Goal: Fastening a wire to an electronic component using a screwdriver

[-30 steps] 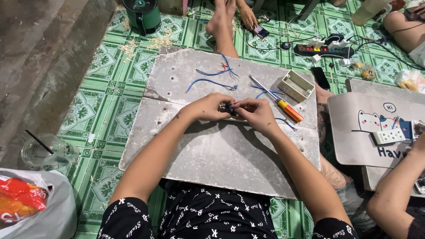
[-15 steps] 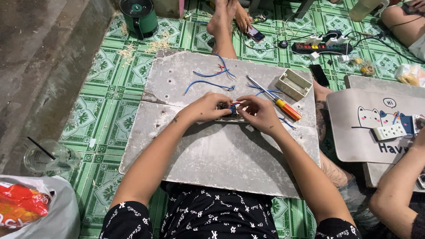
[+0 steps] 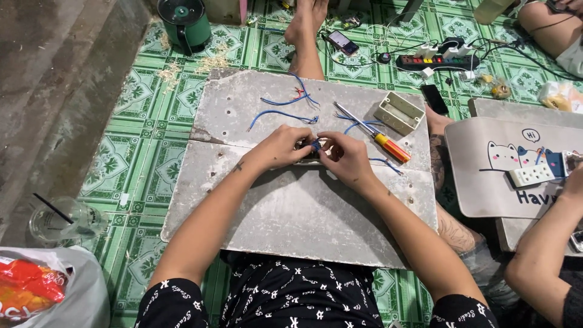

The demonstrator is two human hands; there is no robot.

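Small dark part [image 3: 306, 150] pinched between fingers of left hand [image 3: 280, 147] and right hand [image 3: 344, 157], both closed on it, low over the grey surface [image 3: 291, 206]. Blue wire [image 3: 316, 144] poking out at the fingertips. Exact fingertip contact hidden, part mostly covered.

Handling, by the look: light, rigid, likely plastic, small enough to slip or twist. Best held by the body sides, thumb against forefinger. Wire thin and bendy, springy at the bared end; grip close to the tip, not mid-length, else buckles.

Beyond right fingers: screwdriver with orange-yellow handle [image 3: 388, 146], beige box [image 3: 399, 112]. Beyond left fingers: loose blue wires [image 3: 282, 114]. All apart from both hands.
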